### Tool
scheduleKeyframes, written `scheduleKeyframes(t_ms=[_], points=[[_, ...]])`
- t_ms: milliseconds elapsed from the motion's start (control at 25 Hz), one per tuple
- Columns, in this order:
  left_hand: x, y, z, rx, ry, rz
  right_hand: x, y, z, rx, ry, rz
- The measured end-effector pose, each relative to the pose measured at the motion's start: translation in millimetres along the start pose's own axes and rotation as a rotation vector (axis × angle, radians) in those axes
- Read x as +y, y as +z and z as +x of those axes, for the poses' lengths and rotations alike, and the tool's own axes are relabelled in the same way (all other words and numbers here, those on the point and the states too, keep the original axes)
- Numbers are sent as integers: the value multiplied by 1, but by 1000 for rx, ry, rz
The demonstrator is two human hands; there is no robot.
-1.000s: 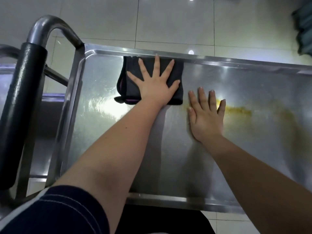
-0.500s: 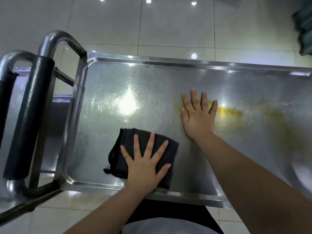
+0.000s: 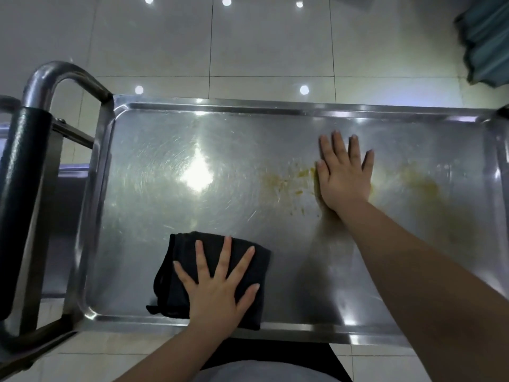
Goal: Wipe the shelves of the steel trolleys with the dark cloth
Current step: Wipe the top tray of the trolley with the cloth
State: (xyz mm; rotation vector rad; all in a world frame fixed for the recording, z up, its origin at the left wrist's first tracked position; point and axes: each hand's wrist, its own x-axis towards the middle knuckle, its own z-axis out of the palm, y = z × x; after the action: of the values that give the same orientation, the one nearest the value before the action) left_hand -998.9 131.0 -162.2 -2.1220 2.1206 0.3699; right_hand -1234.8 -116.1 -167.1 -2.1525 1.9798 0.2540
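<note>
The top shelf of a steel trolley (image 3: 170, 205) fills the view, its raised rim running all round. A folded dark cloth (image 3: 179, 274) lies near the front edge, left of centre. My left hand (image 3: 217, 285) presses flat on the cloth with its fingers spread. Flat on the bare steel right of centre rests my right hand (image 3: 343, 177), fingers straight. Yellow-brown smears (image 3: 286, 183) spread on the shelf on both sides of my right hand.
The trolley's push handle (image 3: 24, 172), steel tube with a black grip, rises at the left end. Part of a second trolley shows behind it at the far left. Glossy pale floor tiles surround the trolley. A teal object (image 3: 487, 40) sits at the top right corner.
My left hand has dragged the cloth from the far edge of the shelf to the near edge, then slightly right. My right hand has stayed flat on the steel.
</note>
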Motion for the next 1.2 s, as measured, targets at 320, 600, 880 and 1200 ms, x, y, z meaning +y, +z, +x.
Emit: scheduleKeyframes(t_ms=[320, 600, 880, 1200], points=[[50, -39, 183, 106, -130, -66, 5, 11, 3, 47, -10, 5], [56, -68, 283, 15, -202, -101, 7, 6, 11, 52, -10, 25], [48, -69, 276, 75, -149, -81, -3, -1, 5, 3, 31, 19], [-1, -69, 283, 122, -33, -54, -47, 12, 0, 31, 54, 67]])
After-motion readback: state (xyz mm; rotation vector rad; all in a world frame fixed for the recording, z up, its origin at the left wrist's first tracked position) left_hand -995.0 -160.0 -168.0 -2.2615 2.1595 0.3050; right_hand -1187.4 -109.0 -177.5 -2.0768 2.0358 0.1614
